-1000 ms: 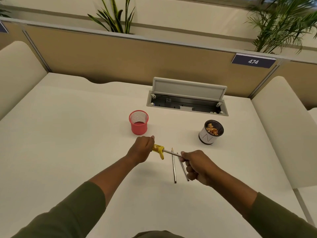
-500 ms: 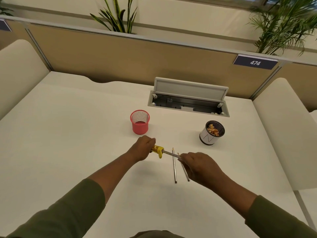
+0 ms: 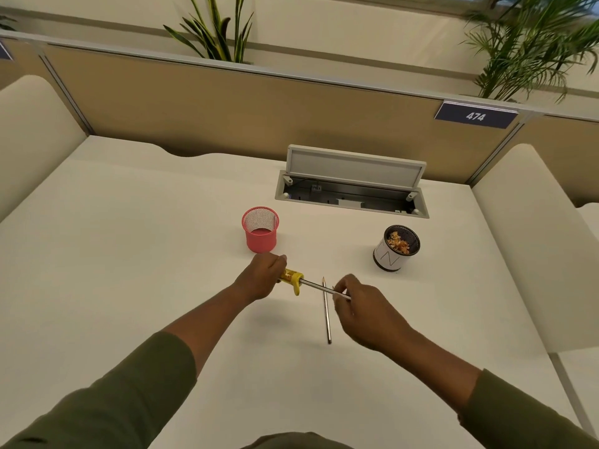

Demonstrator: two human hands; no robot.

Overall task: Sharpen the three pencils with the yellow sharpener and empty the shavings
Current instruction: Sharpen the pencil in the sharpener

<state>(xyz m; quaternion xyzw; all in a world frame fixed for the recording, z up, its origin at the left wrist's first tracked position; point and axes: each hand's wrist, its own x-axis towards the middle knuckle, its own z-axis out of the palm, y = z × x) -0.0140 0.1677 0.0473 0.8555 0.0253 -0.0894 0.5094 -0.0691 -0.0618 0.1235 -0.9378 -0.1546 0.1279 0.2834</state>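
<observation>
right hand shifted, one pencil uncovered

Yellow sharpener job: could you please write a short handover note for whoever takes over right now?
Left hand grips the yellow sharpener. Right hand pinches the pencil that sits in it, above the desk.
A second pencil lies on the desk, tip pointed; a third is not visible, perhaps under the right hand.
The white cup already holds shavings; the pink mesh cup holds no pencils.
Left: finish this pencil, check the others, empty the shavings.
</observation>
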